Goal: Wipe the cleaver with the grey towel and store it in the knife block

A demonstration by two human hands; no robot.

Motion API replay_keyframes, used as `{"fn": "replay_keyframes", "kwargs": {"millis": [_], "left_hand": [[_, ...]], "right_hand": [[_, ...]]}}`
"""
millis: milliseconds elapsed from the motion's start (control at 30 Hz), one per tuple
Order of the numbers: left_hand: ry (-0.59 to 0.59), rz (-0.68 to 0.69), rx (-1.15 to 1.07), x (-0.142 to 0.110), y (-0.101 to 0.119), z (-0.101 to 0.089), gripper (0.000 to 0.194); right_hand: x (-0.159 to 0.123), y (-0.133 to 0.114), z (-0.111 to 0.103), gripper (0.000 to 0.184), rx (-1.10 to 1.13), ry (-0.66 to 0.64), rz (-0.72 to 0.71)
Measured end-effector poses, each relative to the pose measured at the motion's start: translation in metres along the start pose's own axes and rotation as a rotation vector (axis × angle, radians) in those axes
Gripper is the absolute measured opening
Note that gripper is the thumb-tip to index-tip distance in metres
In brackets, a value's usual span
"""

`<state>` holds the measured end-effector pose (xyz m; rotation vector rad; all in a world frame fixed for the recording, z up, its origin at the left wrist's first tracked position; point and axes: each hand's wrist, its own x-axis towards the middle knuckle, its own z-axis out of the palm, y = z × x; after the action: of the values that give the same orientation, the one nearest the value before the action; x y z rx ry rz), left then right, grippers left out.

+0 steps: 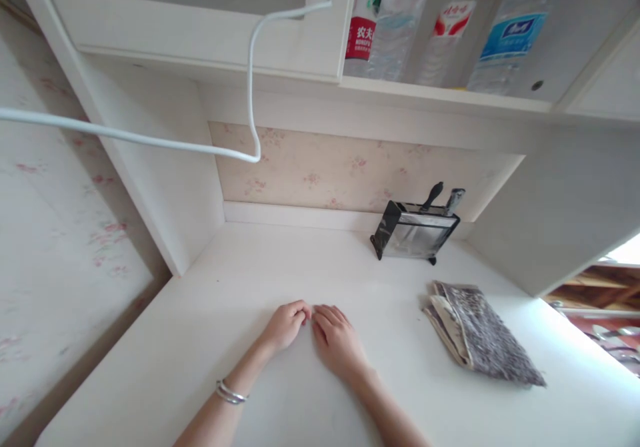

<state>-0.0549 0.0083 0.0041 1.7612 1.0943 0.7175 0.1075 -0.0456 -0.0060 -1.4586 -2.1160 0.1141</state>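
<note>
On the white desktop (240, 270), my left hand (286, 323) rests on its side with the fingers curled closed; nothing shows in it. A silver bracelet (231, 392) circles that wrist. Just right of it, almost touching, my right hand (337, 340) lies palm down and flat, fingers stretched forward. The thing closest to my right hand is a folded grey-brown towel (487, 333), off to the right. Farther back stands a knife holder (417, 239) with a black frame and clear-looking sides. Two handles, one black (433, 195) and one greyish (455, 200), stick out of its top.
An overhead shelf (445, 95) holds several plastic bottles (515, 37). A white cable (165, 141) hangs across the upper left, before a cabinet door (200, 33). White side panels (555, 200) and floral wallpaper (320, 173) bound the desk.
</note>
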Motion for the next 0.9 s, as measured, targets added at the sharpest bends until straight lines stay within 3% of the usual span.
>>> {"fn": "replay_keyframes", "kwargs": {"millis": [633,900], "left_hand": [[-0.023,-0.064,-0.139,0.0022,-0.0042,-0.0006,0.018],[-0.084,-0.128,-0.213,-0.0012,-0.0031,-0.0018,0.013]], "right_hand": [[0.001,0.0001,-0.0059,0.028,0.058,0.007,0.013],[-0.0004,0.0004,-0.0052,0.028,0.041,0.012,0.007]]}}
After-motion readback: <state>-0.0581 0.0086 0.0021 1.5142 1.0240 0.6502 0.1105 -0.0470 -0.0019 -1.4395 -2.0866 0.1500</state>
